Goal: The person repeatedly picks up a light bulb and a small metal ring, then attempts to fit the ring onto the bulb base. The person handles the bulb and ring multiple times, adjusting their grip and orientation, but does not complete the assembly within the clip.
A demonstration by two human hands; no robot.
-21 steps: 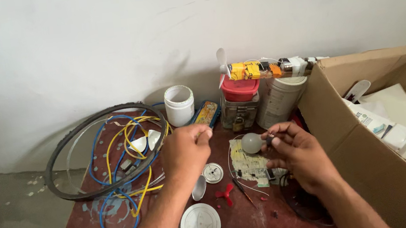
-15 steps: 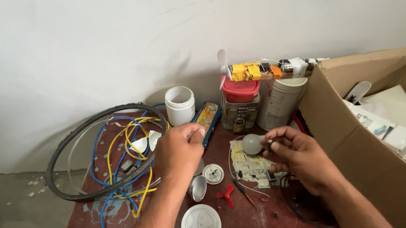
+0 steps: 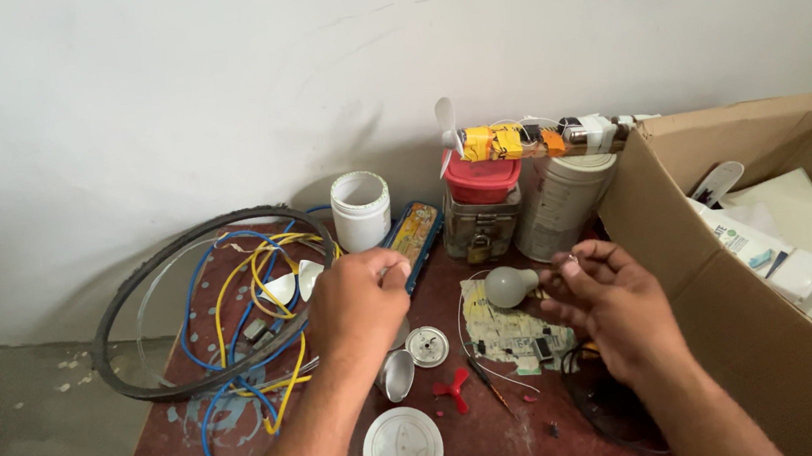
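The right hand [image 3: 616, 311] holds a small bulb [image 3: 507, 287] up over the desk [image 3: 510, 448]. Its fingers [image 3: 571, 266] pinch the base end, and the round frosted part sticks out to the left. The bulb looks light, smooth and easy to break, so the base is likely the safest place to hold it, not the round part. The left hand [image 3: 359, 303] is curled over the desk near a flat tin [image 3: 414, 237], and I cannot tell if its fingers hold anything. Right under the bulb lies a circuit board [image 3: 512, 327] with thin wires. A red fan blade [image 3: 455, 390] and a white lid [image 3: 403, 450] lie nearer the front edge. Loops of cable [image 3: 235, 326] fill the left side, jars [image 3: 485, 210] stand at the back, and a big box [image 3: 736, 304] closes off the right. The only open room seems to be up in the air between the hands.
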